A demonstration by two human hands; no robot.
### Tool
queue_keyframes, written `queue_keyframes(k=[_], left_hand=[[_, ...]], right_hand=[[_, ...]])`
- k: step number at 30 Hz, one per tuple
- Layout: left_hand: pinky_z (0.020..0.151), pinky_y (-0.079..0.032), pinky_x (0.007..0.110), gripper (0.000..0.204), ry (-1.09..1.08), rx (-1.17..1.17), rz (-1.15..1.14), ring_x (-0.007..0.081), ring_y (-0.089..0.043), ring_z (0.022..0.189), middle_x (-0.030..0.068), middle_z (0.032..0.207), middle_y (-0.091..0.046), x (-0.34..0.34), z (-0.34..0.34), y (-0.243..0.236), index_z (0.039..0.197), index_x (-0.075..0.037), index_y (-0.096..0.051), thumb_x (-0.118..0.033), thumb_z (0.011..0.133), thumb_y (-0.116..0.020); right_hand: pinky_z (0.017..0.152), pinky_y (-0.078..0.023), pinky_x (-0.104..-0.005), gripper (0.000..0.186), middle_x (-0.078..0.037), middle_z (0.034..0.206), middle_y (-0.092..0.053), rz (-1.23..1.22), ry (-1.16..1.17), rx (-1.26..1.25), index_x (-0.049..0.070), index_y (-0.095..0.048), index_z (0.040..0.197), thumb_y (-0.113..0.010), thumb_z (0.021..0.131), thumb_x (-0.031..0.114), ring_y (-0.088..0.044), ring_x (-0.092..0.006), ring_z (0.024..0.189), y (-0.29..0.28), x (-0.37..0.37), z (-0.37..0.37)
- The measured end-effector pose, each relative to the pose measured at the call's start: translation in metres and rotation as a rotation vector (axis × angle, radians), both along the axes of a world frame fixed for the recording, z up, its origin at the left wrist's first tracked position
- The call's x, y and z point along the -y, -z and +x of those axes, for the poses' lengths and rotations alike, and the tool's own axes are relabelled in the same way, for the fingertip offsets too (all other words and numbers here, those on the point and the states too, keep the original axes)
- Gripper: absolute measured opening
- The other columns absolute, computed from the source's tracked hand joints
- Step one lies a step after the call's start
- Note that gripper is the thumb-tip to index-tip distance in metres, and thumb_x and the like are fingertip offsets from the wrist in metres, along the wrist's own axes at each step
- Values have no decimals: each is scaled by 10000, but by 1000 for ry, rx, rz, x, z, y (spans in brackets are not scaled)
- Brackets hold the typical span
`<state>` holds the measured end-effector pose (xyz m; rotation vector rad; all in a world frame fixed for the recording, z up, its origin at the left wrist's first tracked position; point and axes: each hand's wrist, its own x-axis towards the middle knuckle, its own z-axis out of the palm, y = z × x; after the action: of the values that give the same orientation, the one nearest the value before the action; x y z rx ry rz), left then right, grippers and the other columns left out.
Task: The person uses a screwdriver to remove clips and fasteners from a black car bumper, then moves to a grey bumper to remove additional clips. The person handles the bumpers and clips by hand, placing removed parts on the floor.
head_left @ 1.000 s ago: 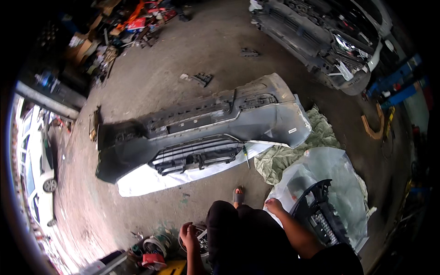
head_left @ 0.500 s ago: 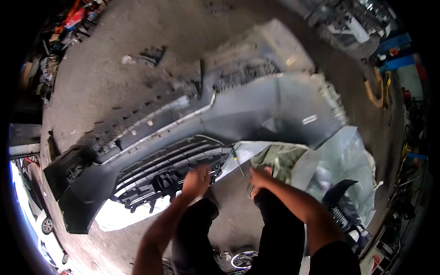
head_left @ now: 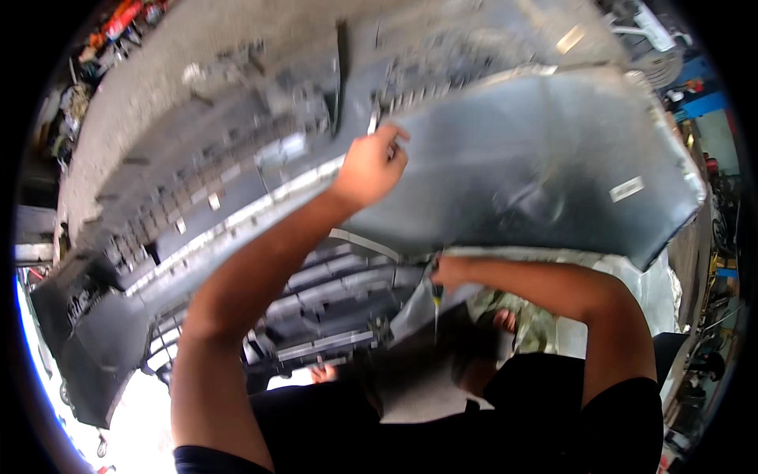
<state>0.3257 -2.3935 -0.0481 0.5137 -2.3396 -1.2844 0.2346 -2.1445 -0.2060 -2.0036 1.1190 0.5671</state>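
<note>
1. Bumper (head_left: 513, 166): grey car part lying across the concrete floor (head_left: 158, 87), filling the view.
2. Left hand (head_left: 369, 167): fingers curled over the bumper's upper edge, gripping it.
3. Right hand (head_left: 452, 271): closed around a screwdriver (head_left: 435, 310), tip pointing down, at the bumper's lower edge.

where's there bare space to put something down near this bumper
Bare concrete floor lies beyond the grey plastic car bumper, up to the clutter pile at upper left. The left hand grips the bumper's upper edge; the right hand is at its lower edge. Under it, grille and feet crowd everything.
</note>
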Motion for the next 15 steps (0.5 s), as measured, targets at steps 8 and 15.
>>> queue_keyframes(k=[8, 15], left_hand=[[749, -543, 391, 200, -309, 10, 66, 315, -713, 813, 193, 836, -706, 66, -13, -45, 1043, -19, -629, -82, 857, -593], [823, -524, 499, 330, 103, 453, -515, 420, -685, 904, 216, 964, -702, 144, 72, -10, 1040, -14, -682, -255, 853, -559]], right_hand=[[700, -541, -355, 369, -116, 921, -719, 28, 1031, 401, 13, -669, 1032, -779, 805, 283, -689, -203, 762, -255, -31, 6], [534, -485, -343, 372, -82, 742, -633, -883, 1494, 816, 3, -545, 960, -665, 958, 355, -571, -168, 553, -336, 139, -63]])
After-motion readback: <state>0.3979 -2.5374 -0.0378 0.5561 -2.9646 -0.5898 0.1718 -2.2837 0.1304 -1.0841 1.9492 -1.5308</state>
